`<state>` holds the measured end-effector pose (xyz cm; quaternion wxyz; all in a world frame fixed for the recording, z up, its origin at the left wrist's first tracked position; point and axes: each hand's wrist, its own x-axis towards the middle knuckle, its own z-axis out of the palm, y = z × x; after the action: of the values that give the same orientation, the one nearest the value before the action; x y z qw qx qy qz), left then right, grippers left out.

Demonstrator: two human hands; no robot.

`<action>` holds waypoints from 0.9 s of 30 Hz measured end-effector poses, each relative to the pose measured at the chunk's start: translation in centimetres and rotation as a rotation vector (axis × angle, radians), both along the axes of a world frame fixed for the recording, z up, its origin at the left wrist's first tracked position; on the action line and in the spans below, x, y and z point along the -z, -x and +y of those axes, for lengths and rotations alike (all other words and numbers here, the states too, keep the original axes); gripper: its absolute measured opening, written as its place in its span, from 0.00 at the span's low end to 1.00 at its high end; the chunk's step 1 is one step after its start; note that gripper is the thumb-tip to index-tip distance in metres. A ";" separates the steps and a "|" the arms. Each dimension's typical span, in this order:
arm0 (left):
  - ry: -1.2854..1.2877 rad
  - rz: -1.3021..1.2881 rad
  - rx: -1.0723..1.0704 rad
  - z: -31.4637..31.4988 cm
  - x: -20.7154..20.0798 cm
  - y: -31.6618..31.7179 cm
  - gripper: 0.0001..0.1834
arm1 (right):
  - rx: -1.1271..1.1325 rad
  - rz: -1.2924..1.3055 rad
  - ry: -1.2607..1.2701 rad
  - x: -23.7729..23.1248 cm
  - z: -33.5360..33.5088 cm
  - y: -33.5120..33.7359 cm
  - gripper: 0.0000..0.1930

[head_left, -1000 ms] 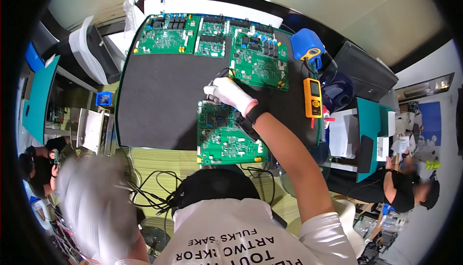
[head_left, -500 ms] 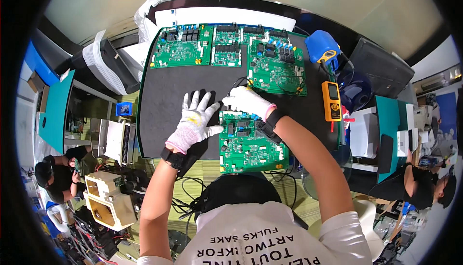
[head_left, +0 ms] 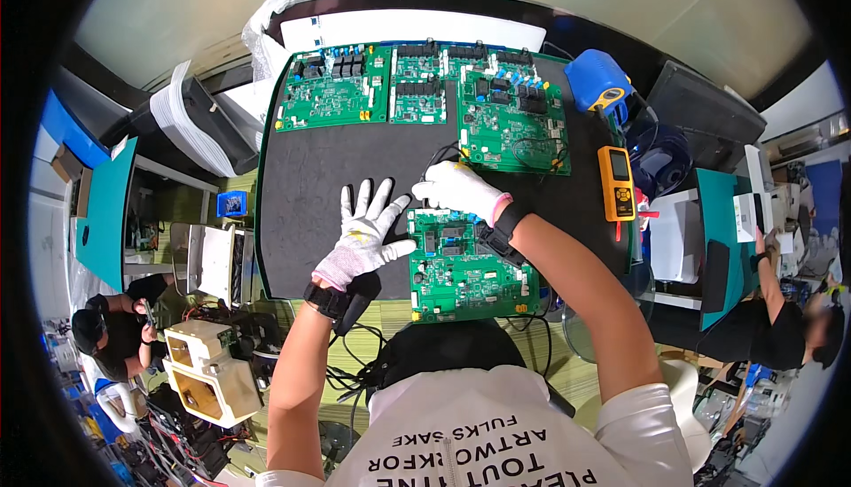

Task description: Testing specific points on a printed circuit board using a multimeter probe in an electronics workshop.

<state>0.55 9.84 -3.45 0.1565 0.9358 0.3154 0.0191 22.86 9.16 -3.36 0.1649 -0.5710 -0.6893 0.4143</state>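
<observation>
A green circuit board (head_left: 470,285) with black and blue components lies at the near edge of the dark mat, right in front of me. My left hand (head_left: 362,234), in a white glove, is open beside the board's left edge, fingers spread and the thumb pointing at the board. Just beyond the board's far edge is my right hand (head_left: 459,189), also gloved. Its fingers are pinched together, and whatever they hold is hidden. A thin black cable (head_left: 441,152) runs close behind that hand, toward a larger green board (head_left: 510,132).
More green boards (head_left: 332,97) line the mat's (head_left: 310,177) far side. At the right stand a yellow handheld meter (head_left: 616,183) and a blue device (head_left: 598,82). A small blue bin (head_left: 231,204) is left of the table. Other people are at both sides.
The view has shifted slightly. My hands keep nearly the same pose by the near board. The person at the right has stretched an arm toward the teal table.
</observation>
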 end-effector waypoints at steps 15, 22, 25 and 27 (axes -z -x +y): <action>0.006 0.001 0.001 0.1 0.2 0.1 0.42 | 0.089 0.093 0.066 0.5 0.2 0.0 0.19; 0.020 -0.001 -0.001 0.1 0.1 0.0 0.42 | 0.046 -0.014 -0.029 0.7 0.4 -0.1 0.18; 0.026 0.014 -0.004 0.1 -0.1 -0.1 0.42 | 0.076 0.033 0.019 0.6 0.2 0.0 0.19; 0.024 0.011 -0.006 0.1 0.0 -0.1 0.42 | 0.075 0.048 0.014 0.6 0.2 -0.1 0.19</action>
<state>0.67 9.92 -3.42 0.1660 0.9329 0.3194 0.0105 22.91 9.32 -3.93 0.1926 -0.5876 -0.6602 0.4263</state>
